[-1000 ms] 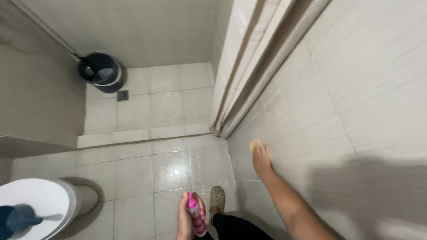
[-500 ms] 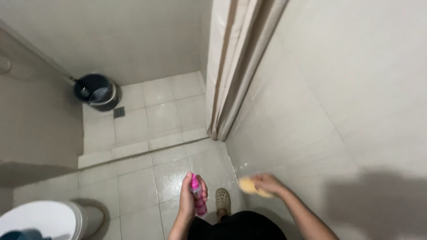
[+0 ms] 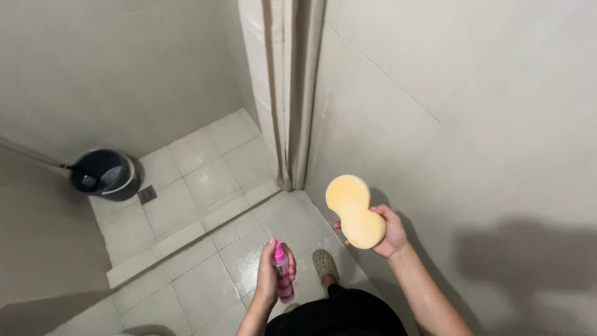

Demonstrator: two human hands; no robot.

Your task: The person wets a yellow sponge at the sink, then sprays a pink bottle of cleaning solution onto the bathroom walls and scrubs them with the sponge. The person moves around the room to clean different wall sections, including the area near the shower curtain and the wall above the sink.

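Note:
My right hand [image 3: 389, 233] holds a yellow peanut-shaped sponge [image 3: 354, 210] upright in front of the tiled wall [image 3: 472, 124] on the right, clear of the wall's surface. My left hand [image 3: 271, 277] grips a small spray bottle [image 3: 283, 278] with a pink nozzle and pink label, held low over the wet floor tiles [image 3: 205, 280]. The two hands are apart, the sponge higher and to the right of the bottle.
A beige shower curtain [image 3: 292, 93] hangs bunched in the corner. A dark bucket [image 3: 104, 174] stands by a floor drain [image 3: 147, 195] in the shower area, behind a low tiled curb [image 3: 186, 233]. My foot in a grey clog [image 3: 324, 265] is below.
My right hand has pulled the sponge off the wall and raised it in front of me. The view has tilted up, and the white toilet at lower left has left the picture.

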